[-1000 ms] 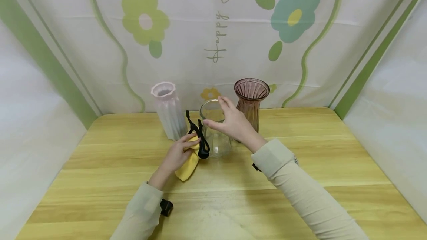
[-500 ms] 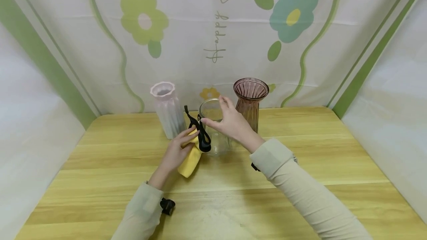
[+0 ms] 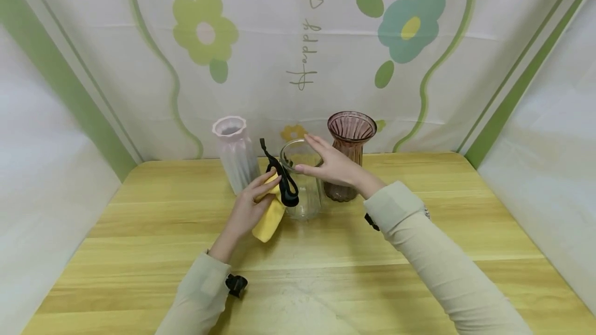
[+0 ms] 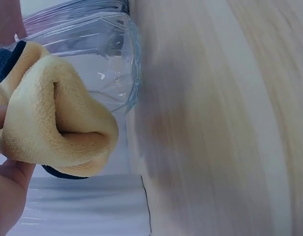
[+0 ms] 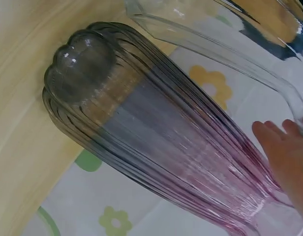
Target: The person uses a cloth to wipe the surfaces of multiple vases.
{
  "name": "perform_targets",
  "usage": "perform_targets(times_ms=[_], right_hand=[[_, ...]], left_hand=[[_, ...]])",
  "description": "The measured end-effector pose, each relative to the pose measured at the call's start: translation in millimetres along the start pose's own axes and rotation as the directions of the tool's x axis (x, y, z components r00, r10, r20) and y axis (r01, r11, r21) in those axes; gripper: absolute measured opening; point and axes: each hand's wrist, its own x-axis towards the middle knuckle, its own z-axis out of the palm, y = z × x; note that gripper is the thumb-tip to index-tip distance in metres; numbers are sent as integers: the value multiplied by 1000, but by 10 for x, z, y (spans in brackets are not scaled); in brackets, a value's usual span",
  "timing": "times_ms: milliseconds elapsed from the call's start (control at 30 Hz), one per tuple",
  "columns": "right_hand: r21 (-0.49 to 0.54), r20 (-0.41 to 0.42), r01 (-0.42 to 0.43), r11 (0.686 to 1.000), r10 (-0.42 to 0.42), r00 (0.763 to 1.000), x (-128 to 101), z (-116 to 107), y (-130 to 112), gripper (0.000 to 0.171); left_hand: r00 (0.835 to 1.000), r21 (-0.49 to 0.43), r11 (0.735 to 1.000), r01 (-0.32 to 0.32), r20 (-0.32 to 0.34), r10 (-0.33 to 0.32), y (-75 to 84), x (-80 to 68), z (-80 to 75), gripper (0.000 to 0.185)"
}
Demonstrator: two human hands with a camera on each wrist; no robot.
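My left hand holds a soft yellow fleece piece with a dark edging and black straps. In the left wrist view, the fleece is folded over itself, thumb and fingers at its side. Just right of it, a clear glass vase stands upright on the table. Across the vase's mouth spans my right hand, thumb at the near rim, fingers at the far rim. The right wrist view shows its fingertips by the clear vase's rim; the thumb is hidden there.
A ribbed purple-pink glass vase stands behind the right hand. Left of the clear vase is a white and pink fluted vase. All stand on the wooden table before a flower-printed curtain.
My left hand has raised the yellow fleece piece and its straps, shifting right toward the clear vase's mouth. My right hand has shifted slightly right, still at the rim.
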Motion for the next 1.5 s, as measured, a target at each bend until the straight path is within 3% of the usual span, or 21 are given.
perform_targets(times_ms=[367,567,733,1000,1167,1333,1500], right_hand=[[66,-36,-65,996,68,997,-34,85,-103,95],[59,-78,-105,993,109,991,-38,130,-143,97],[42,-96,-118,992,121,988,-22,151,-160,98],[52,-100,-140,989,145,984,-35,156,-179,98],[-1,-76,-150,989,149,986,-51,134,-223,99],[-91,-45,-124,988,120,992,-46,45,-226,100],[-93,18,-43,995,45,999,-18,-33,-148,94]], left_hand=[[998,-11,998,-54,-19,54,-70,68,33,40],[999,18,1000,-12,37,12,-77,96,20,39],[996,52,998,31,87,-36,-139,36,31,40],[981,94,994,56,182,-73,-260,-79,61,40],[965,100,991,93,238,-114,-278,-98,12,41],[959,94,991,100,255,-121,-292,-104,-10,41],[957,98,989,111,259,-133,-301,-107,10,42]])
